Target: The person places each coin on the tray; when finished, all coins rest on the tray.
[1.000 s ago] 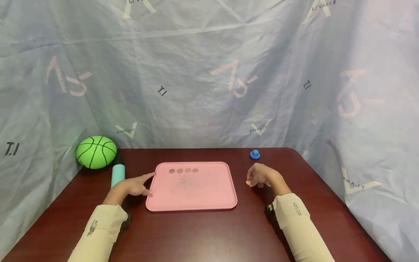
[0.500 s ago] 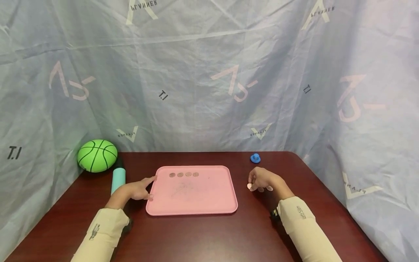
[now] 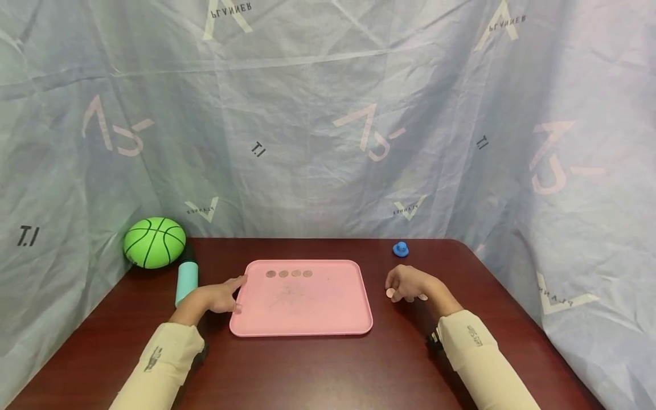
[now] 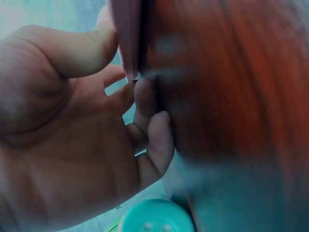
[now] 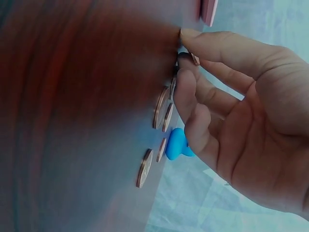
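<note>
My left hand (image 3: 220, 297) is at the left edge of the pink tray (image 3: 318, 319), thumb and index finger spread and touching its rim. In the left wrist view the thumb lies against the tray's side, and the other fingers bend loosely beside the table. A row of several coins (image 3: 283, 274) lies along the tray's far side. To the right of the tray, my right hand (image 3: 410, 283) pinches a coin (image 5: 195, 59) near the tabletop, thumb and fingertips bent around it. More coins (image 5: 162, 107) lie flat on the table below and beside that hand, partly hidden by it in the head view.
A small blue hat-shaped object (image 3: 401, 249) sits beyond my right hand. At the far left are a green ball (image 3: 155, 242) and a turquoise cylinder (image 3: 187, 282) with a black end. A grey printed cloth (image 3: 307, 136) hangs behind the dark red table (image 3: 307, 370).
The head view has tilted slightly, so everything sits a little lower. My right fingers have shifted slightly around the coin. My left hand stays on the tray's rim.
</note>
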